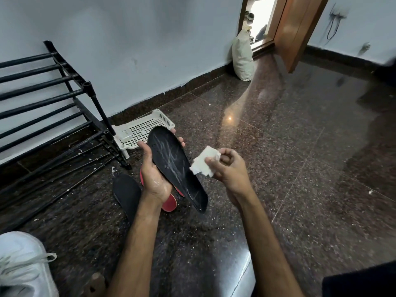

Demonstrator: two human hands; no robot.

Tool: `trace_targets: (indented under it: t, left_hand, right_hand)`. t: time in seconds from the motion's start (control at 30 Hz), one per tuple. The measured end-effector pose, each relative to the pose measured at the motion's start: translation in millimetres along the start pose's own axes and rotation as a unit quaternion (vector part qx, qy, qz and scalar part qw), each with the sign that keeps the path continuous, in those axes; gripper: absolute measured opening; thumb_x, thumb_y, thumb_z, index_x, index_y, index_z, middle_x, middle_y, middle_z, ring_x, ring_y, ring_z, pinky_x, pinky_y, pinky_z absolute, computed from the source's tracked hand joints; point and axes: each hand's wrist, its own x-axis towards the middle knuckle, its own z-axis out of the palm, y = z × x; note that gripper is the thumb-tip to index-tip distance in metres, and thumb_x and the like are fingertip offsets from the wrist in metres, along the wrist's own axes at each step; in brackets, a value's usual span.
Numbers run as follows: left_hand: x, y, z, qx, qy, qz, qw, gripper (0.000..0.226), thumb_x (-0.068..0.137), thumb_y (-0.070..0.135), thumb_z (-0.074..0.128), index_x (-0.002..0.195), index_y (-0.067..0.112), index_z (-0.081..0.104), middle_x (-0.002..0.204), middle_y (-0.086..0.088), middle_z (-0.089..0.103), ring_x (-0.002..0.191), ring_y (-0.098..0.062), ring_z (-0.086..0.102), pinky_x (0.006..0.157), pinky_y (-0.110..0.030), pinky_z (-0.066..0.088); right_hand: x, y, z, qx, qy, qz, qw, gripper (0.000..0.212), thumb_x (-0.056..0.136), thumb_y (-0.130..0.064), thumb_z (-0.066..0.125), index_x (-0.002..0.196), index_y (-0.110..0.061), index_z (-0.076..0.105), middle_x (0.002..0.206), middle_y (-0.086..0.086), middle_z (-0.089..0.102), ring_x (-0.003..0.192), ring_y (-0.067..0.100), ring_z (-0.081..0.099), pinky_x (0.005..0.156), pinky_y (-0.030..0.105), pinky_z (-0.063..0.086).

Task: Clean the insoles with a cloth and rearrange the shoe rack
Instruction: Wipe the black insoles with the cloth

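Observation:
My left hand (152,172) grips a black insole (175,166) from below, its face up and streaked with whitish marks. My right hand (229,168) pinches a small white cloth (204,161) just to the right of the insole's edge, close to it. On the floor under my left hand lie a second black insole (126,191) and a red insole (170,202), partly hidden by my wrist. The black shoe rack (64,99) with bare bars stands against the wall at the left.
A white plastic basket (141,129) sits on the floor beside the rack. A white sneaker (23,264) is at the bottom left. A pale sack (243,54) leans by the open wooden door (297,31). The dark granite floor (300,157) spreads to the right.

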Motion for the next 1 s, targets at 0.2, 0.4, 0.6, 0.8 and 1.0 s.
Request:
trace_targets:
  t: [0.2,0.4,0.6,0.8,1.0]
  left_hand:
    - [4,11,-1,-0.005,0.004,0.027,1.000,0.083,0.095,0.069,0.020,0.127,0.001,0.055,0.114,-0.024,0.054,0.106,-0.034,0.052,0.101,-0.048,0.032]
    - [0,10,-7,0.009,0.016,-0.016,1.000,0.089,0.092,0.074,0.024,0.131,0.000,0.054,0.111,-0.020,0.057,0.104,-0.033,0.055,0.098,-0.052,0.035]
    - [-2,-8,-1,0.081,0.041,-0.147,0.985,0.091,0.085,0.081,0.018,0.122,0.012,0.066,0.107,-0.019,0.068,0.095,-0.030,0.068,0.083,-0.042,0.055]
    - [-7,-14,18,0.085,0.015,-0.236,0.968,0.081,0.085,0.079,0.016,0.128,0.028,0.064,0.131,-0.004,0.065,0.119,-0.017,0.062,0.102,-0.034,0.044]
    - [-6,2,6,0.057,0.029,-0.220,0.973,0.084,0.082,0.080,0.023,0.132,0.026,0.061,0.128,-0.011,0.065,0.115,-0.023,0.064,0.099,-0.037,0.051]
  right_hand:
    - [-24,100,-30,-0.563,0.071,0.112,0.816,0.015,0.091,-0.006,0.057,0.101,-0.011,0.046,0.092,0.002,0.059,0.074,0.015,0.054,0.054,0.022,0.038]
    - [0,51,-41,-0.439,0.149,0.020,0.886,0.016,0.087,-0.014,0.068,0.097,-0.011,0.056,0.095,0.006,0.066,0.071,0.012,0.057,0.058,0.025,0.046]
    - [-8,-26,28,-0.339,0.153,-0.207,0.905,0.016,0.089,-0.013,0.068,0.104,-0.016,0.069,0.098,-0.009,0.067,0.084,0.001,0.063,0.071,0.009,0.052]
    - [-14,-3,68,-0.479,0.143,-0.319,0.805,0.017,0.090,-0.007,0.057,0.103,-0.007,0.068,0.097,0.004,0.061,0.086,0.022,0.059,0.077,0.033,0.050]
    - [-14,-13,68,-0.406,-0.063,-0.288,0.865,0.014,0.081,-0.006,0.068,0.091,-0.012,0.076,0.091,0.000,0.068,0.087,0.010,0.064,0.082,0.015,0.048]
